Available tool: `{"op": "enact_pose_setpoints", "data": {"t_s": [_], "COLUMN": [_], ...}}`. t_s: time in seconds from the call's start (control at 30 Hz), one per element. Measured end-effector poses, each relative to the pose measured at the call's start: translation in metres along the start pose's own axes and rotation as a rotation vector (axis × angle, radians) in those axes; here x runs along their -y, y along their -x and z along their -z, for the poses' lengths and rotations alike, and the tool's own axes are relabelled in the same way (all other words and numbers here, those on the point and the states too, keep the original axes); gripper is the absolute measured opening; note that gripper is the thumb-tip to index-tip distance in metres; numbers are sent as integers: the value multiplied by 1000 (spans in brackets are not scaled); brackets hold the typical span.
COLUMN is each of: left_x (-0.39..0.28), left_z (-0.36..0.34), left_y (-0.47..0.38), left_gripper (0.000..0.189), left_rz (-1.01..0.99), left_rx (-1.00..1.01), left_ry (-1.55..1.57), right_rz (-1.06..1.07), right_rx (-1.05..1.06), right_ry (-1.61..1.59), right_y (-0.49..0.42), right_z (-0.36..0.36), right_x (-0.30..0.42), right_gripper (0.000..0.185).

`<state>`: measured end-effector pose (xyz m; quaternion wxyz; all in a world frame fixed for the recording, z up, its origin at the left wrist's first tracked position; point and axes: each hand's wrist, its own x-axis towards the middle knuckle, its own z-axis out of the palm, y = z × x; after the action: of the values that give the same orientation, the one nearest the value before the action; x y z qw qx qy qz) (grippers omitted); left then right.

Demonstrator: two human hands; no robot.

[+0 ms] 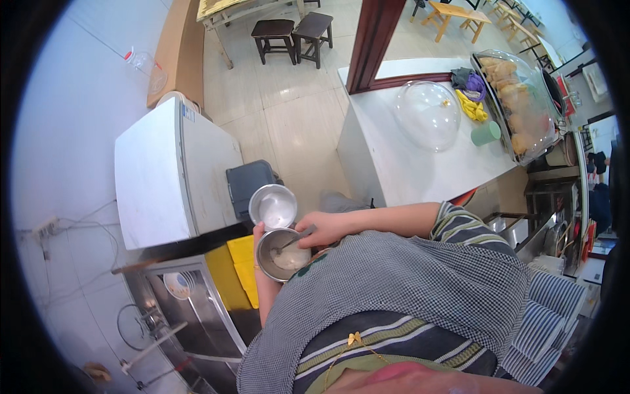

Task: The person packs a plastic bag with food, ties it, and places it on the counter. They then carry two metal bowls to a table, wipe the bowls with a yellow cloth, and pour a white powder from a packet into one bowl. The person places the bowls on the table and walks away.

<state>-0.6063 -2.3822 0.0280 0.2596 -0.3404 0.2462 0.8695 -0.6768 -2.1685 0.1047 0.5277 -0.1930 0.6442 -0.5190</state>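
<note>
My right hand (320, 229) is closed on a metal spoon (298, 237), whose far end dips into a stainless steel bowl (263, 266). Pale, whitish contents (293, 258) lie in the bottom of this bowl. My left hand (259, 236) holds the bowl from its outer side, its fingers mostly hidden behind the metal. A second round metal container (272, 207), shiny inside, touches the first at its upper rim, by my left fingertips; whether that hand grips it too is unclear.
A white cabinet-like appliance (152, 172) and a grey lidded bin (250, 184) stand to the left. Below are a yellow container (244, 263) and a metal sink (197, 300). The white counter (384, 143) bears a clear dome (428, 115), a green cup (486, 133) and a covered food tray (512, 103).
</note>
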Motion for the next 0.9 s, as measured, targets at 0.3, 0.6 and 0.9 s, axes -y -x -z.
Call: {"op": "enact_pose_setpoints", "data": {"t_s": [0.3, 0.6, 0.9], "left_x": [-153, -260, -390], "left_z": [-40, -169, -310], "left_y": [-160, -281, -414], "left_gripper": [48, 44, 51], "left_rz": [-171, 106, 271], "left_rx": [38, 135, 103], "left_ry": [-387, -539, -651], "right_rz": [200, 136, 148], "right_rx": [-16, -243, -972], "right_ry": [121, -154, -419], "right_y": [-71, -100, -169], "right_z": [153, 298, 440], "right_x": [35, 62, 67], "right_gripper": [26, 11, 13]}}
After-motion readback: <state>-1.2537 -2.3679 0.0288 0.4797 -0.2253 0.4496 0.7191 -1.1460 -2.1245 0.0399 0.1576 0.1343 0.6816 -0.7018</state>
